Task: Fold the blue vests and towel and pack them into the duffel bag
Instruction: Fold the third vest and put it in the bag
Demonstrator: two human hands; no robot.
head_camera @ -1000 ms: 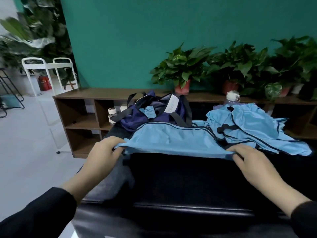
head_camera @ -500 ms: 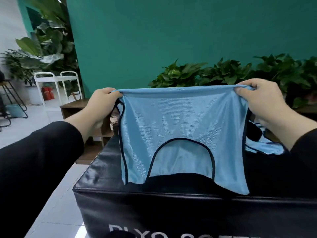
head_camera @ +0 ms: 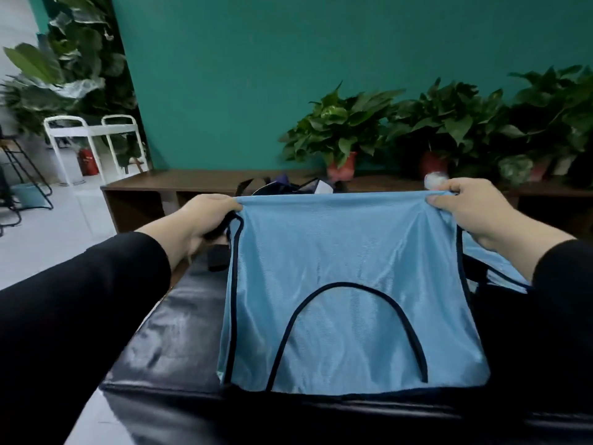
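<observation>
A light blue mesh vest (head_camera: 349,274) with dark trim hangs spread between my hands, its lower edge lying on the black padded surface (head_camera: 179,326). My left hand (head_camera: 205,220) pinches its top left corner. My right hand (head_camera: 475,210) pinches the top right corner. Behind the vest, only the top of the dark blue duffel bag (head_camera: 285,184) shows. More light blue fabric (head_camera: 494,268) peeks out under my right forearm. The towel cannot be told apart.
A brown wooden shelf unit (head_camera: 179,184) runs along the green wall, with potted plants (head_camera: 343,133) on top. A white bottle cap (head_camera: 434,179) shows by my right hand. White metal frames (head_camera: 93,136) and a black stand (head_camera: 19,175) occupy the floor at left.
I lifted the vest off the surface and held it up spread. Since half a second ago my hands have come lower and the vest's bottom now rests on the black surface.
</observation>
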